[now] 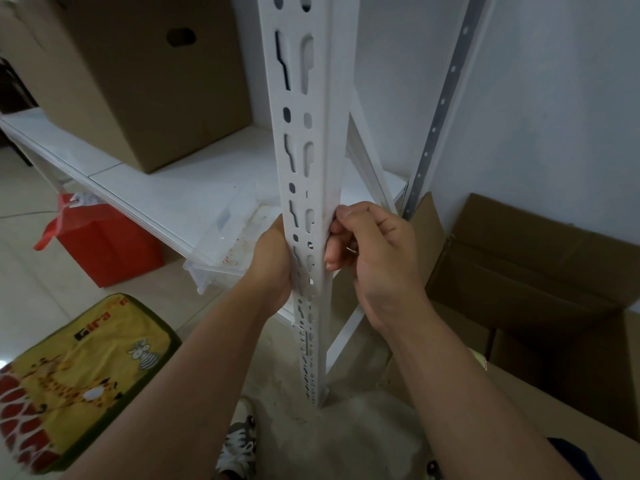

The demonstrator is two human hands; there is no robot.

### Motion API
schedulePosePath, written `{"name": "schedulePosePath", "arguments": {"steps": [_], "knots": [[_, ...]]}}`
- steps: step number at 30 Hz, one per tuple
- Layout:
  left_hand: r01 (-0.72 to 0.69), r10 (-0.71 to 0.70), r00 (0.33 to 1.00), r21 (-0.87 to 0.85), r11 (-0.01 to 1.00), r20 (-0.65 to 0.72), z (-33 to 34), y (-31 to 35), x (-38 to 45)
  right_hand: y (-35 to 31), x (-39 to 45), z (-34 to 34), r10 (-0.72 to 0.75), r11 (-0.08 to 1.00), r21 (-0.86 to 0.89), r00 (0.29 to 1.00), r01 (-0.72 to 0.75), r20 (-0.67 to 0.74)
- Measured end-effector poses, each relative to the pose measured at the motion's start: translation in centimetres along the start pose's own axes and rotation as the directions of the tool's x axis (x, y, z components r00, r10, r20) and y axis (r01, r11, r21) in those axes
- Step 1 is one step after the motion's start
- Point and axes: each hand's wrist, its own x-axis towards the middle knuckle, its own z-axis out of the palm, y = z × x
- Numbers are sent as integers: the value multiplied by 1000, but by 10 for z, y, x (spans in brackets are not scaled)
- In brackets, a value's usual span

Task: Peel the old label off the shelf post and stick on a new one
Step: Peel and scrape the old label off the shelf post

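The white slotted shelf post (304, 140) stands upright in the middle of the view. My left hand (272, 268) grips it from the left side, low down, with the fingers wrapped behind it. My right hand (374, 258) is curled against the post's right edge at the same height. Its thumb and forefinger pinch at the corner, where the paint looks smudged (329, 216). The label there is hidden under my fingers, so its edges and colour cannot be made out.
A white shelf board (180, 188) carries a big cardboard box (145, 81) and a clear plastic tray (228, 244). A red bag (104, 244) and a yellow giraffe-print bag (83, 372) sit on the floor at left. Flattened cardboard boxes (526, 271) lie at right by the wall.
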Motion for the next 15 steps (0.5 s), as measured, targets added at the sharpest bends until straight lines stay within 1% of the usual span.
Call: {"name": "schedulePosePath", "arguments": {"steps": [7,13,15], "knots": [[31,-31,999,-17,999,-13,-1,-1,0,-3,1,4,-9,998,-61,998,4,-70],[0,-1,1000,-37,999,-16,4,4,-5,-4,2,4,-15,996,-85,997,9,-70],[13,-14,1000,-41,999,-17,3,2,-3,-4,2,4,-4,997,-71,998,-1,-69]]}}
